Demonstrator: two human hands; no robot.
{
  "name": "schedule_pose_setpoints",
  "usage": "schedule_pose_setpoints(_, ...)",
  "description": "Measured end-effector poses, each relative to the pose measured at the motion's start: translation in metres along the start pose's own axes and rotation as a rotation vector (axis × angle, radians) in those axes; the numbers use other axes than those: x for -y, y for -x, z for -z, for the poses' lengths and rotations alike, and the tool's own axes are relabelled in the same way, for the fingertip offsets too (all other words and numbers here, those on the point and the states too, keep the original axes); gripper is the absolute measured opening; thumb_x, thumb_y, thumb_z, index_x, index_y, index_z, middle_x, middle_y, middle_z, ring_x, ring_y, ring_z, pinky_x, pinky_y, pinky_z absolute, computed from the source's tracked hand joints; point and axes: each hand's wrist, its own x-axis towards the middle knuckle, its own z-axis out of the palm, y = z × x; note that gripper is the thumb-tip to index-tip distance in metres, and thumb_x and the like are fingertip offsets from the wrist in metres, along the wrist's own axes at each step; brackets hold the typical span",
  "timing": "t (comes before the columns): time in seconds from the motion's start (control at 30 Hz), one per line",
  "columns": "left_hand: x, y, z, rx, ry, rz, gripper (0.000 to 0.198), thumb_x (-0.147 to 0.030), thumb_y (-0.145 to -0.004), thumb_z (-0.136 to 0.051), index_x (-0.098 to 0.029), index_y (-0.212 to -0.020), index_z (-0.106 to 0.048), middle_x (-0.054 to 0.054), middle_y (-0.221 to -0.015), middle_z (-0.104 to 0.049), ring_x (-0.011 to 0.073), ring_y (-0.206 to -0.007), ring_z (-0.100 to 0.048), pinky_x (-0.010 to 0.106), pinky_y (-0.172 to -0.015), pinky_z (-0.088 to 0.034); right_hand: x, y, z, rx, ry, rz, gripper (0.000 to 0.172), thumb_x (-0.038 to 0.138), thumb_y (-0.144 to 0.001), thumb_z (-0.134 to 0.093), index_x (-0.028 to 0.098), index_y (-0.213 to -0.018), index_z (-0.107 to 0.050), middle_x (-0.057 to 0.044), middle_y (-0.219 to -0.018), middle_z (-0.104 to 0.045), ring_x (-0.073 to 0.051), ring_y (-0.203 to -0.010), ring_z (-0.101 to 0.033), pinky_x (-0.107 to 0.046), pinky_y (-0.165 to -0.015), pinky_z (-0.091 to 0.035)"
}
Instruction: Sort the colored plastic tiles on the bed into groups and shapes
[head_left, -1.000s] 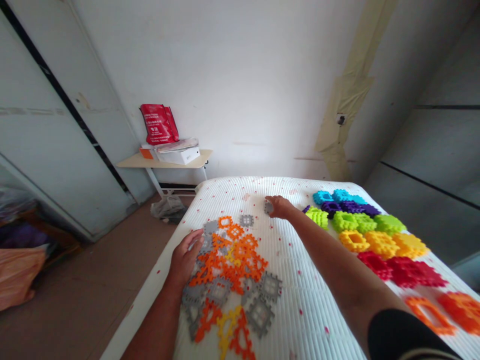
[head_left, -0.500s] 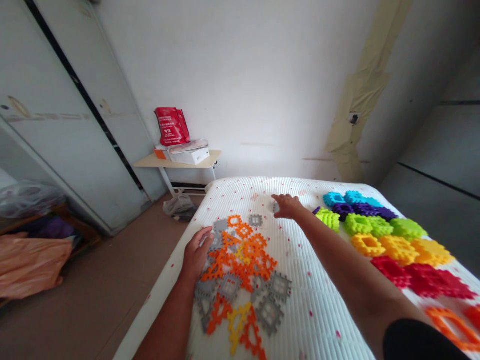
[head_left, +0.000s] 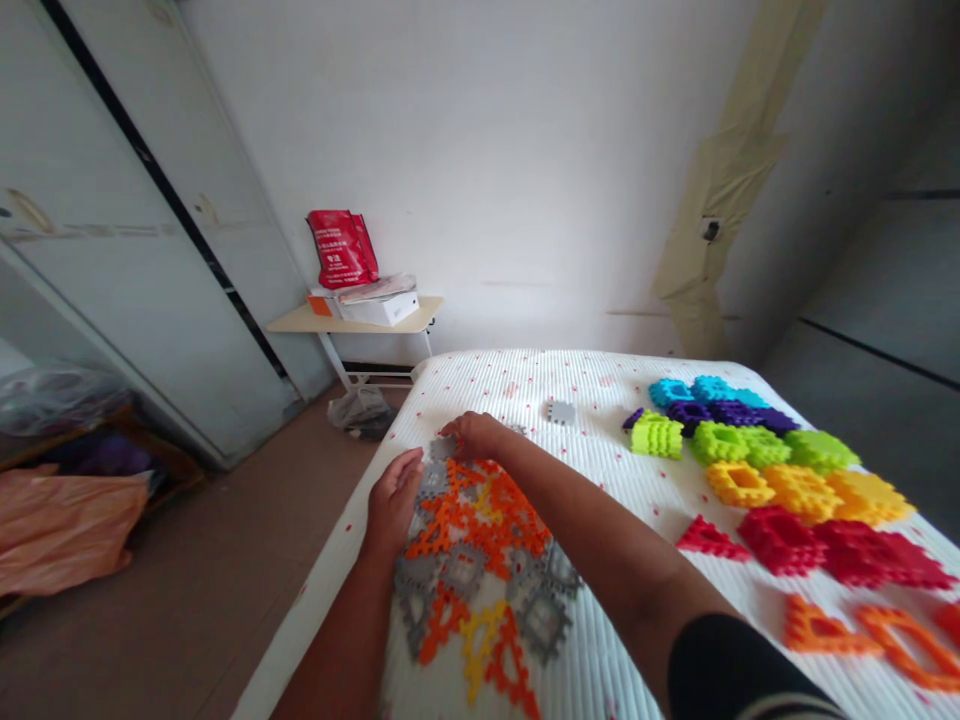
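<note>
While the left hand (head_left: 395,500) lies along the near-left edge of the pile (head_left: 480,520), the right hand (head_left: 474,436) reaches across to its far end, over a grey tile (head_left: 441,448). The tile sits right at the right hand's fingertips, partly covered by them and showing on their left side; whether they pinch it or merely touch it, one cannot tell. The left fingers are loosely bent and slack, with nothing visible in their grasp. Their tips point toward the same tile and stay just short of it, beside another grey piece (head_left: 433,482) that lies flat at the pile's edge.

The pile is mostly orange and grey, with a few yellow pieces, spread on a white dotted sheet (head_left: 611,400). Beyond the right wrist, a lone tile (head_left: 561,412) lies flat, well apart from all the fingers. To the right of the right arm stand rows of blocks: blue (head_left: 711,388), purple (head_left: 731,413), green (head_left: 656,436), yellow (head_left: 791,495), red (head_left: 780,540) and orange (head_left: 829,630).
</note>
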Motion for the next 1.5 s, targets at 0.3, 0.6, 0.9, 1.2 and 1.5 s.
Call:
schedule_pose_setpoints(0.3, 0.004, -0.002, 0.001, 0.011, 0.024, 0.008, 0.041, -0.041, -0.072, -0.058, -0.015, -0.104, -0.062, 0.011, -0.113, -0.065, 0.0240, -0.108, -0.058, 0.035, -0.096, -0.042, -0.001, 0.004, 0.002, -0.143, -0.097, -0.043, 0.053, 0.032, -0.069, -0.068, 0.024, -0.121, -0.056, -0.007, -0.112, -0.065, -0.024, -0.106, -0.056, -0.040, -0.089, -0.043)
schedule_pose_setpoints(0.6, 0.009, -0.005, 0.000, 0.021, 0.069, 0.023, 0.044, -0.043, -0.068, -0.062, -0.015, -0.101, -0.062, 0.012, -0.113, -0.065, 0.0249, -0.109, -0.057, 0.036, -0.098, -0.041, -0.102, 0.090, 0.020, -0.425, -0.182, -0.374, 0.056, 0.012, -0.071, -0.059, 0.016, -0.126, -0.051, -0.010, -0.126, -0.056, -0.021, -0.113, -0.053, -0.035, -0.098, -0.041)
schedule_pose_setpoints(0.9, 0.011, -0.005, -0.001, 0.024, 0.055, 0.043, 0.046, -0.045, -0.070, -0.059, -0.015, -0.104, -0.060, 0.012, -0.116, -0.063, 0.0234, -0.111, -0.056, 0.033, -0.098, -0.040, -0.137, 0.121, 0.006, -0.417, -0.189, -0.492, 0.054, 0.010, -0.066, -0.061, 0.016, -0.119, -0.056, -0.009, -0.118, -0.061, -0.021, -0.106, -0.059, -0.031, -0.093, -0.045)
schedule_pose_setpoints(1.2, 0.010, -0.005, -0.001, 0.023, 0.063, 0.037, 0.047, -0.046, -0.069, -0.061, -0.014, -0.103, -0.061, 0.012, -0.115, -0.064, 0.0238, -0.110, -0.057, 0.034, -0.098, -0.040, -0.142, 0.121, 0.004, -0.366, -0.153, -0.491, 0.056, 0.010, -0.065, -0.061, 0.015, -0.120, -0.055, -0.010, -0.119, -0.061, -0.021, -0.108, -0.058, -0.031, -0.095, -0.042)
schedule_pose_setpoints(1.5, 0.007, -0.003, 0.000, 0.014, 0.035, 0.031, 0.043, -0.045, -0.070, -0.060, -0.015, -0.102, -0.062, 0.011, -0.113, -0.065, 0.0241, -0.109, -0.058, 0.034, -0.096, -0.042, -0.143, 0.121, 0.007, -0.325, -0.138, -0.486, 0.056, 0.010, -0.066, -0.059, 0.017, -0.121, -0.055, -0.008, -0.121, -0.060, -0.021, -0.109, -0.057, -0.030, -0.095, -0.042)
